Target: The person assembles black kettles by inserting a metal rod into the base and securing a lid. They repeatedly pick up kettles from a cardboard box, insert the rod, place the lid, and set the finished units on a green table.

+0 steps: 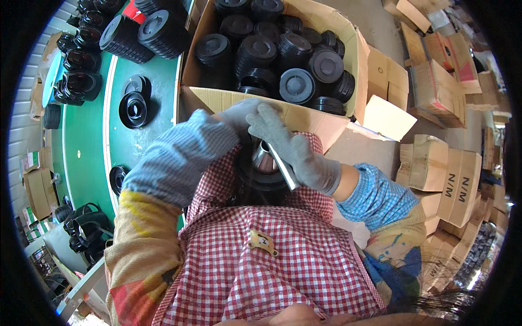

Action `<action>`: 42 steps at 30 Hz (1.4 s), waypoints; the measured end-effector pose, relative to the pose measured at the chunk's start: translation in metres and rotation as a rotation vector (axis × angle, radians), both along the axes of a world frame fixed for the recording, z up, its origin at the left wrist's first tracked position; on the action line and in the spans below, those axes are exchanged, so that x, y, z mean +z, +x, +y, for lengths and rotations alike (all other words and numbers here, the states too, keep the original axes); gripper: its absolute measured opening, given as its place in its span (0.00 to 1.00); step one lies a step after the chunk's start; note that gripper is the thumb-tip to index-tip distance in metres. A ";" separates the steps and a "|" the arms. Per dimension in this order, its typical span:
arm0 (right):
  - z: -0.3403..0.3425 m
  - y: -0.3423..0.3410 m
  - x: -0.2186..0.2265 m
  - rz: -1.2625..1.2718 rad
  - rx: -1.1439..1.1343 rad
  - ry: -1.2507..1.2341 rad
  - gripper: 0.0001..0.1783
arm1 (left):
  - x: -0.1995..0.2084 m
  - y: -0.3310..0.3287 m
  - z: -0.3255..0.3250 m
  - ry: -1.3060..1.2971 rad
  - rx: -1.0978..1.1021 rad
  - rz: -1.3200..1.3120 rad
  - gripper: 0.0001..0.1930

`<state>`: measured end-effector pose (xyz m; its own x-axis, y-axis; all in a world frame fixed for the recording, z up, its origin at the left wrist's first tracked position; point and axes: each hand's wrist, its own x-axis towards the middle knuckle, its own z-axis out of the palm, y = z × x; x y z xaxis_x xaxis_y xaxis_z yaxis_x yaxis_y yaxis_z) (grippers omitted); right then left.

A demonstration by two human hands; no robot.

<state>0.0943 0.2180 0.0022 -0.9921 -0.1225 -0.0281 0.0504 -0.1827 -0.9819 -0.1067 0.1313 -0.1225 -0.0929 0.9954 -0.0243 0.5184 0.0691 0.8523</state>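
Both my hands wear grey gloves and meet above my lap, in front of a cardboard box. My right hand (298,151) is closed along a shiny metal tube (284,167) that slants down toward my apron. Its fingertips reach over to my left hand (239,117), whose fingers are mostly hidden, so I cannot tell what they hold. Beneath the hands, a shiny metal cone (263,161) stands over a round black part (267,180) between my knees. The far end of the tube lies under my right palm, out of sight.
Right ahead, an open cardboard box (350,60) holds several stacks of black ribbed discs (297,86). A green table (89,146) runs along my left, with black rings (134,110), disc stacks (157,33) and glossy black parts (81,64). Cardboard boxes (437,92) crowd the right.
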 end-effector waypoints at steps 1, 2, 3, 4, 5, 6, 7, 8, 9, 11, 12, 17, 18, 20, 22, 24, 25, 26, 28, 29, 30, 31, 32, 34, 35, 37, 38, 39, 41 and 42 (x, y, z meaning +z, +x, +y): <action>0.003 0.002 -0.008 -0.070 -0.017 -0.140 0.58 | 0.002 0.002 -0.011 0.202 0.155 0.262 0.19; 0.005 0.009 -0.014 -0.053 -0.043 -0.272 0.62 | 0.054 0.016 -0.023 0.311 0.415 0.216 0.20; 0.008 0.012 -0.013 -0.090 -0.052 -0.294 0.65 | 0.066 0.014 -0.027 0.676 0.329 0.373 0.18; 0.012 0.008 -0.012 -0.123 -0.041 -0.329 0.68 | 0.088 0.026 -0.036 0.788 0.169 0.384 0.18; 0.013 0.004 -0.009 -0.166 -0.022 -0.356 0.70 | 0.109 0.038 -0.045 0.890 -0.005 0.382 0.19; 0.014 0.003 -0.002 -0.237 -0.014 -0.512 0.68 | 0.138 0.076 -0.053 0.736 -0.233 0.236 0.20; 0.012 0.002 0.008 -0.316 -0.009 -0.659 0.65 | 0.149 0.106 -0.050 0.631 -0.214 0.276 0.19; 0.017 0.000 0.007 -0.323 0.021 -0.636 0.66 | 0.152 0.127 -0.043 0.526 -0.203 0.306 0.18; 0.020 -0.003 0.008 -0.333 0.058 -0.611 0.68 | 0.145 0.134 -0.040 0.512 -0.181 0.314 0.17; 0.032 -0.007 -0.003 -0.289 0.144 -0.570 0.66 | 0.121 0.139 -0.036 0.498 -0.156 0.330 0.16; 0.041 -0.011 -0.015 -0.241 0.209 -0.567 0.62 | 0.120 0.137 -0.036 0.472 -0.162 0.311 0.15; 0.046 -0.083 -0.079 0.547 0.081 0.419 0.40 | 0.122 0.136 -0.027 0.444 -0.141 0.216 0.17; 0.028 -0.076 -0.111 0.438 -0.046 0.333 0.30 | 0.121 0.132 -0.024 0.455 -0.134 0.186 0.18; 0.034 -0.077 -0.116 0.461 0.026 0.350 0.26 | 0.122 0.123 -0.026 0.508 -0.137 0.138 0.19; 0.043 -0.059 -0.101 0.412 -0.052 0.461 0.26 | 0.115 0.124 -0.032 0.640 -0.202 0.024 0.18; 0.051 -0.028 -0.076 0.331 -0.127 0.597 0.27 | 0.109 0.103 -0.051 0.740 -0.216 -0.225 0.17; 0.052 -0.010 -0.063 0.291 -0.154 0.660 0.28 | 0.104 0.089 -0.062 0.749 -0.252 -0.432 0.16; 0.052 0.009 -0.055 0.264 -0.177 0.759 0.35 | 0.093 0.076 -0.070 0.764 -0.289 -0.637 0.15; 0.045 0.024 -0.032 0.285 -0.235 0.984 0.37 | 0.093 0.068 -0.072 0.712 -0.306 -0.825 0.14; 0.045 0.027 -0.043 0.238 -0.237 1.065 0.36 | 0.094 0.065 -0.072 0.666 -0.290 -0.806 0.14; 0.049 0.020 -0.040 0.220 -0.163 1.034 0.34 | 0.101 0.061 -0.068 0.627 -0.283 -0.785 0.15; 0.058 0.005 -0.037 0.199 -0.087 1.003 0.34 | 0.107 0.053 -0.062 0.572 -0.291 -0.819 0.16; 0.063 -0.002 -0.034 0.179 -0.008 0.971 0.33 | 0.122 0.041 -0.071 0.486 -0.256 -0.622 0.13; 0.066 -0.007 -0.042 0.136 0.069 1.019 0.31 | 0.167 0.021 -0.078 0.204 -0.032 -0.421 0.10; 0.067 -0.011 -0.044 0.118 0.102 0.999 0.30 | 0.180 0.023 -0.086 0.144 -0.028 -0.175 0.16; 0.066 -0.016 -0.044 0.141 0.095 0.950 0.27 | 0.202 0.039 -0.085 -0.248 0.017 -0.145 0.33; 0.065 -0.017 -0.044 0.127 0.106 0.959 0.28 | 0.210 0.053 -0.075 -0.468 0.058 -0.228 0.31; 0.064 -0.018 -0.043 0.124 0.117 0.959 0.30 | 0.215 0.066 -0.060 -0.635 0.055 -0.111 0.27; 0.064 -0.024 -0.042 0.077 0.121 0.999 0.33 | 0.209 0.072 -0.032 -0.881 0.111 -0.023 0.23; 0.063 -0.020 -0.044 0.015 0.110 1.032 0.33 | 0.188 0.066 -0.021 -0.965 0.155 -0.062 0.23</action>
<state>0.0740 0.2812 -0.0421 -0.9779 -0.1359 -0.1589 0.0025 0.7523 -0.6588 -0.0406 0.1104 0.0656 -0.1921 0.5220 -0.8310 0.4009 0.8146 0.4190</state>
